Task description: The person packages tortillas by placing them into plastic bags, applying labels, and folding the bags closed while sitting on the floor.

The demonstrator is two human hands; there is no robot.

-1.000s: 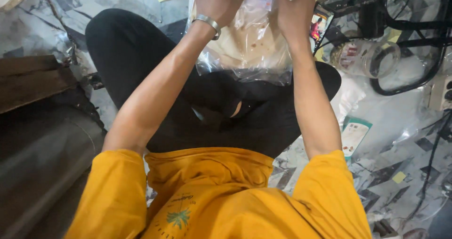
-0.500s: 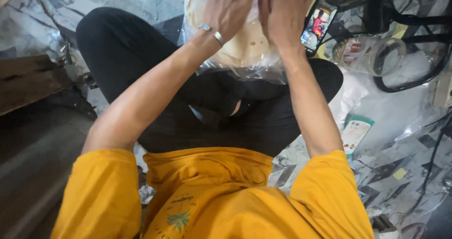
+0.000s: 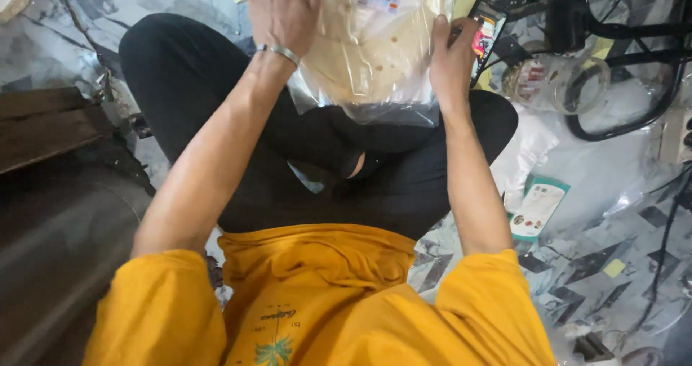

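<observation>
I sit cross-legged in black trousers and a yellow shirt. Both hands hold a clear plastic bag of round pale flatbreads (image 3: 375,49) above my lap, at the top of the head view. My left hand (image 3: 285,9), with a metal bracelet on its wrist, lies flat over the bag's left side. My right hand (image 3: 453,52) grips the bag's right edge, thumb on the front. The bag's lower corner hangs loose over my knees.
A phone with a lit screen (image 3: 489,31) stands just right of the bag. A clear plastic container (image 3: 555,85), black cables (image 3: 634,114) and a green-and-white packet (image 3: 537,207) lie on the patterned floor at right. A dark wooden board (image 3: 43,125) is at left.
The bag now sits closer and lower in view. My hands have spread apart, the left flat over the bag's left side and the right down along its right edge.
</observation>
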